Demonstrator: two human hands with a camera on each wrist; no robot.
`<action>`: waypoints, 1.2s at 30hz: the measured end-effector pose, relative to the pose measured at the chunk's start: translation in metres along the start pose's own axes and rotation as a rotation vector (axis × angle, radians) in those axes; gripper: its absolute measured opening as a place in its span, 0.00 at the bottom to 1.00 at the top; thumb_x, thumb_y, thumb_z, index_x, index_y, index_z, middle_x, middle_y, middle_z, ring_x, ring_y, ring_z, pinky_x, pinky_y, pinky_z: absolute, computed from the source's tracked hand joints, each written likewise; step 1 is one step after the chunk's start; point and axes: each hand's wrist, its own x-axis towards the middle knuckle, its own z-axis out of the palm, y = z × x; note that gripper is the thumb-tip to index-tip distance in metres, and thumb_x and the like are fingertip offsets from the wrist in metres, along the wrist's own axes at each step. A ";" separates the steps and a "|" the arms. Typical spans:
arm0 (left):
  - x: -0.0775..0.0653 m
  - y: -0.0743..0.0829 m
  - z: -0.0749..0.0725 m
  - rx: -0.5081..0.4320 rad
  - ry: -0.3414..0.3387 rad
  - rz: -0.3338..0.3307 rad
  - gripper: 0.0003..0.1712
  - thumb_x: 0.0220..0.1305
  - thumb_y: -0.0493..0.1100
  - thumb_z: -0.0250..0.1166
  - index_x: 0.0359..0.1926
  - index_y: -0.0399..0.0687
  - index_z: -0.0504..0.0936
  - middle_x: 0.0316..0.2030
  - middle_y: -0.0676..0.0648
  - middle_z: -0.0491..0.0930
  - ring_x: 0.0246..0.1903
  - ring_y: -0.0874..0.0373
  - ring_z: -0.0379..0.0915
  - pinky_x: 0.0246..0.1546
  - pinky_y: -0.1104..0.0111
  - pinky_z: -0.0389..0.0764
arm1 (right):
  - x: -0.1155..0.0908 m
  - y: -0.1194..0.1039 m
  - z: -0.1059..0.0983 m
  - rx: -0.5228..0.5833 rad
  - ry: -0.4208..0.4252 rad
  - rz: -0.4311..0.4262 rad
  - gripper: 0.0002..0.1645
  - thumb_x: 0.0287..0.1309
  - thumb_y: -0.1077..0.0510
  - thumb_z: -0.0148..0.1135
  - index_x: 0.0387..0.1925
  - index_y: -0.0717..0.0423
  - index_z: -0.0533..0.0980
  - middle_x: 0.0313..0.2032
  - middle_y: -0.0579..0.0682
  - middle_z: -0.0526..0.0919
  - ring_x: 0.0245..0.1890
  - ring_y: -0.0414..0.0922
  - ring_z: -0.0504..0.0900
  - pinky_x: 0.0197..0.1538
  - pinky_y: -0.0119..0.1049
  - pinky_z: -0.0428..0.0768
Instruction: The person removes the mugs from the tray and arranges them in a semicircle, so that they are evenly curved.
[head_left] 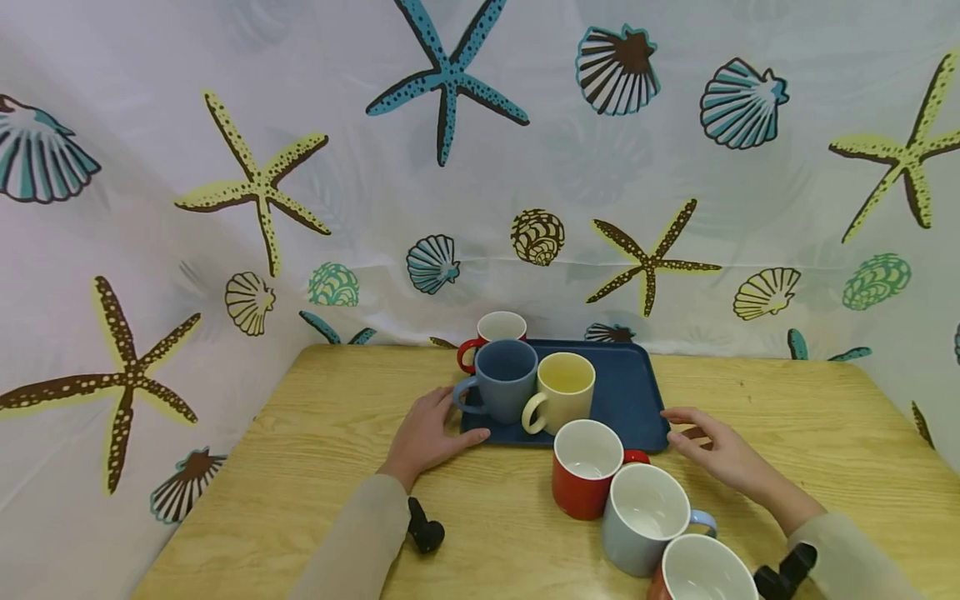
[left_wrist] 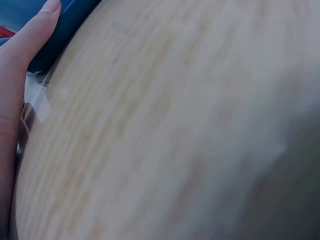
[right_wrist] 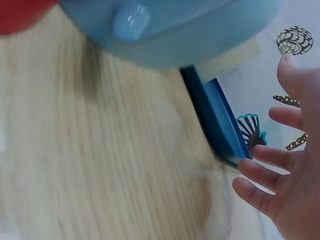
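A navy blue tray (head_left: 628, 392) lies at the back of the table, bearing a blue mug (head_left: 504, 392), a pale yellow mug (head_left: 566, 402) and a red mug with a white inside (head_left: 501, 327). At the tray's front left corner is my left hand (head_left: 427, 435), its thumb (left_wrist: 37, 30) along the tray's rim and its other fingers beside the blue mug's handle. My right hand (head_left: 712, 450) hovers by the tray's front right corner, fingers spread and loosely bent, holding nothing; the right wrist view shows its fingertips near the tray corner (right_wrist: 220, 120).
In front of the tray, a red mug (head_left: 581, 492), a light blue-grey mug (head_left: 630, 542) and another red mug (head_left: 660, 583) stand in a diagonal row towards the near right, left of my right forearm. A white cloth with shells and starfish (head_left: 540, 158) hangs behind the wooden table (head_left: 300, 467).
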 end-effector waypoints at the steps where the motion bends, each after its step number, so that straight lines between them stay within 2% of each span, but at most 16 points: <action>1: 0.000 0.000 -0.001 0.002 -0.002 -0.002 0.55 0.42 0.83 0.51 0.65 0.55 0.68 0.63 0.46 0.65 0.62 0.46 0.58 0.61 0.50 0.60 | 0.001 0.001 0.000 -0.031 0.010 -0.001 0.28 0.65 0.50 0.54 0.62 0.58 0.65 0.58 0.62 0.69 0.50 0.57 0.73 0.45 0.46 0.76; 6: 0.000 0.002 -0.003 -0.008 -0.013 -0.007 0.56 0.42 0.83 0.51 0.66 0.55 0.67 0.64 0.46 0.64 0.63 0.45 0.58 0.61 0.49 0.60 | 0.004 0.005 0.001 -0.120 0.033 -0.019 0.30 0.63 0.49 0.56 0.62 0.58 0.65 0.61 0.64 0.65 0.52 0.62 0.71 0.47 0.57 0.74; 16: 0.000 0.000 -0.002 -0.018 -0.007 -0.008 0.56 0.41 0.83 0.51 0.66 0.55 0.67 0.64 0.46 0.64 0.63 0.45 0.57 0.61 0.48 0.60 | 0.014 0.021 0.004 -0.223 0.049 -0.112 0.34 0.57 0.46 0.62 0.59 0.60 0.68 0.62 0.68 0.62 0.52 0.64 0.71 0.51 0.62 0.70; 24: 0.000 0.000 -0.001 -0.020 -0.011 -0.013 0.57 0.41 0.84 0.51 0.66 0.54 0.67 0.64 0.45 0.64 0.64 0.45 0.56 0.61 0.48 0.59 | 0.020 0.023 0.006 -0.224 0.043 -0.077 0.35 0.55 0.44 0.63 0.59 0.59 0.68 0.62 0.67 0.61 0.48 0.59 0.73 0.50 0.59 0.71; 30: 0.000 0.000 -0.001 -0.014 -0.017 -0.006 0.57 0.41 0.84 0.50 0.66 0.55 0.67 0.64 0.46 0.64 0.64 0.45 0.57 0.61 0.49 0.59 | 0.024 0.020 0.006 -0.200 0.020 -0.041 0.35 0.55 0.45 0.64 0.59 0.60 0.68 0.62 0.67 0.61 0.48 0.60 0.73 0.50 0.59 0.72; 36: 0.000 0.000 -0.001 -0.013 -0.006 -0.005 0.57 0.41 0.84 0.51 0.66 0.54 0.67 0.64 0.45 0.64 0.63 0.45 0.57 0.61 0.48 0.59 | 0.030 0.022 0.007 -0.218 -0.006 -0.066 0.34 0.53 0.46 0.66 0.57 0.61 0.70 0.61 0.69 0.62 0.49 0.62 0.73 0.52 0.60 0.70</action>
